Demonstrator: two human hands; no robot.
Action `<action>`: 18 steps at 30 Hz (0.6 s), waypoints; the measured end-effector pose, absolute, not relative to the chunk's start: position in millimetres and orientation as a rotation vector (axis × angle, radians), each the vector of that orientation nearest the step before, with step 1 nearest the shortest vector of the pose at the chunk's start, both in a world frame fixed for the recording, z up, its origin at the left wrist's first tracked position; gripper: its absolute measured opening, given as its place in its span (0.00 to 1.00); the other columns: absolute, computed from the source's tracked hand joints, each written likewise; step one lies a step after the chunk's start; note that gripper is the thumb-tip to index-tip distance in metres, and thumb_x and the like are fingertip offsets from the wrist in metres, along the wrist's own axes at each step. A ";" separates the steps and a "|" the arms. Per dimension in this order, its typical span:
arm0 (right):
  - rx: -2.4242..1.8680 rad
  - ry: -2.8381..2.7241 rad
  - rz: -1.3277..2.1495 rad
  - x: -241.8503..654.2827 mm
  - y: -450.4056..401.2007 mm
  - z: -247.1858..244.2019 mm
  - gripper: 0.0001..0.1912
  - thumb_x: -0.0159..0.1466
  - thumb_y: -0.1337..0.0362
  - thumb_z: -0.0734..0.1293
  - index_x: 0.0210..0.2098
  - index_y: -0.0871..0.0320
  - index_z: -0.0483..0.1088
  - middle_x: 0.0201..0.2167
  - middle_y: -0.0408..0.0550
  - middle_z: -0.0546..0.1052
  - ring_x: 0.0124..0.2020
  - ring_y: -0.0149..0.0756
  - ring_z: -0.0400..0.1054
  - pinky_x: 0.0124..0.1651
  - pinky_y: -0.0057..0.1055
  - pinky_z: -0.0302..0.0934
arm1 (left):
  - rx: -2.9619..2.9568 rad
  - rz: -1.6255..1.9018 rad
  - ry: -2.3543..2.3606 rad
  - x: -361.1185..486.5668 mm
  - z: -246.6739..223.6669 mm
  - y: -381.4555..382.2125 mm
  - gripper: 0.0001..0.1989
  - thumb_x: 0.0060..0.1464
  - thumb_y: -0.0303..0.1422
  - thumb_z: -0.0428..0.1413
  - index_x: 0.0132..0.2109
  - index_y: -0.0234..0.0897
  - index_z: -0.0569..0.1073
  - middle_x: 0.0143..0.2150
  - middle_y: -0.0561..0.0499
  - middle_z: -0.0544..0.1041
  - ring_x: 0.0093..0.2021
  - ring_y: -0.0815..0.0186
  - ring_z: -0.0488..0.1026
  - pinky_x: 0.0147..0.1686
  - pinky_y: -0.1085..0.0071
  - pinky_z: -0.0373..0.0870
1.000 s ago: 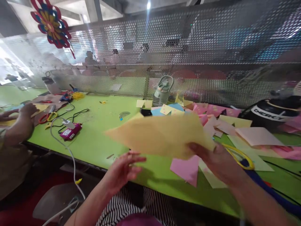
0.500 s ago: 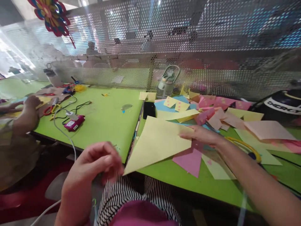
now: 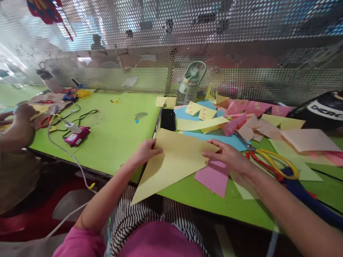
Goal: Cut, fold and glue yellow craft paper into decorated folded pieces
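Observation:
A large pale yellow paper (image 3: pixel 178 157) with slanted edges spans the space between my hands, its lower left corner reaching past the table edge above my lap. My left hand (image 3: pixel 147 150) pinches its upper left side, thumb on top. At the paper's right corner, my right hand (image 3: pixel 223 154) grips with thumb and fingers. A pink paper piece (image 3: pixel 213 179) lies on the green table just below my right hand. Beyond the yellow sheet sits a black phone (image 3: pixel 168 119).
Cut papers (image 3: pixel 252 123) cover the right side, with red-and-yellow-handled scissors (image 3: pixel 268 162) among them. A bottle (image 3: pixel 189 85) stands by the perforated screen. On the left are a magenta power adapter (image 3: pixel 77 136), cables and another person's arm (image 3: pixel 20 125). A black bag (image 3: pixel 321 110) sits far right.
My left hand has moved up and forward from the near table edge and taken hold of the yellow paper's upper left side. The scissors at the right now show more fully.

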State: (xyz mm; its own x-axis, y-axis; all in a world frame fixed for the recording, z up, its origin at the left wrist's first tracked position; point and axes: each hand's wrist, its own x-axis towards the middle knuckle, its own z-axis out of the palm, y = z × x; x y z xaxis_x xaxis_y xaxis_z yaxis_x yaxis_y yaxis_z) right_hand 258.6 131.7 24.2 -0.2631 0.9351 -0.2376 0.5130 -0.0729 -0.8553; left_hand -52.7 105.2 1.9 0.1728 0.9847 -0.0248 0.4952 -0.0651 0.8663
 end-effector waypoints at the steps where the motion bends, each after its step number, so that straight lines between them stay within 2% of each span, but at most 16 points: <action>1: -1.565 -1.770 1.284 261.2 126.1 22.7 0.28 0.52 0.45 0.74 0.46 0.55 0.75 0.36 0.50 0.82 0.34 0.44 0.75 0.36 0.40 0.69 | 1.641 0.795 1.377 -54.4 0.7 99.7 0.08 0.53 0.31 0.57 0.41 0.35 0.74 0.38 0.46 0.82 0.37 0.59 0.80 0.35 0.65 0.76; 4: -1.601 -1.775 1.265 265.0 109.2 19.1 0.22 0.52 0.45 0.74 0.37 0.56 0.78 0.37 0.52 0.82 0.38 0.47 0.75 0.42 0.43 0.69 | 1.537 0.816 1.268 -58.8 -2.6 85.8 0.11 0.57 0.33 0.56 0.46 0.35 0.73 0.44 0.44 0.82 0.40 0.60 0.80 0.38 0.65 0.77; 6: -1.582 -1.774 1.274 263.6 98.3 17.1 0.21 0.55 0.46 0.72 0.38 0.55 0.78 0.40 0.52 0.82 0.42 0.48 0.75 0.46 0.44 0.68 | 1.472 0.809 1.229 -61.0 -3.9 79.9 0.12 0.56 0.33 0.56 0.47 0.36 0.72 0.46 0.44 0.82 0.41 0.60 0.80 0.39 0.64 0.77; 8: -1.545 -1.798 1.226 260.6 88.7 14.8 0.19 0.58 0.47 0.70 0.39 0.54 0.78 0.41 0.50 0.82 0.42 0.47 0.76 0.46 0.43 0.69 | 1.537 0.767 1.263 -62.7 -3.3 76.6 0.09 0.56 0.33 0.57 0.44 0.36 0.74 0.42 0.45 0.81 0.41 0.60 0.78 0.39 0.63 0.75; 10: -1.501 -1.912 1.012 258.3 80.8 11.7 0.15 0.60 0.49 0.69 0.37 0.53 0.78 0.39 0.50 0.82 0.40 0.46 0.76 0.43 0.43 0.70 | 1.770 0.727 1.358 -64.1 -1.1 75.0 0.04 0.57 0.31 0.56 0.38 0.36 0.75 0.38 0.47 0.80 0.41 0.60 0.76 0.41 0.62 0.73; 12: -1.384 -2.102 0.640 257.8 74.7 8.2 0.12 0.64 0.53 0.67 0.36 0.53 0.77 0.38 0.50 0.82 0.40 0.46 0.75 0.41 0.42 0.69 | 2.024 0.712 1.413 -65.6 0.7 74.2 0.05 0.58 0.27 0.55 0.35 0.37 0.76 0.37 0.48 0.79 0.40 0.61 0.74 0.44 0.62 0.70; 15: -1.045 -2.352 0.138 260.3 68.3 4.5 0.09 0.67 0.61 0.64 0.39 0.54 0.76 0.36 0.49 0.81 0.38 0.42 0.74 0.40 0.39 0.68 | 2.235 0.696 1.363 -69.2 -0.5 72.7 0.09 0.58 0.23 0.53 0.37 0.37 0.78 0.40 0.47 0.79 0.40 0.62 0.73 0.43 0.63 0.69; 18: -0.856 -2.453 -0.046 263.8 64.1 4.4 0.07 0.68 0.66 0.64 0.44 0.55 0.72 0.34 0.47 0.80 0.35 0.38 0.72 0.39 0.35 0.67 | 2.344 0.697 1.277 -74.0 -5.2 70.8 0.15 0.60 0.20 0.49 0.40 0.37 0.79 0.44 0.46 0.79 0.42 0.63 0.73 0.43 0.64 0.69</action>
State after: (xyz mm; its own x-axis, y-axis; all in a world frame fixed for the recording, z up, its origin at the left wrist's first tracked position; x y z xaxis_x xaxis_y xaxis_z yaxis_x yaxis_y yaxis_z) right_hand 263.8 64.1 4.4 -0.6549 0.5682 0.4983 0.5865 0.7979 -0.1390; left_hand -74.0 70.8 -5.2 0.4640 0.8524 0.2410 0.6638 -0.5148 0.5426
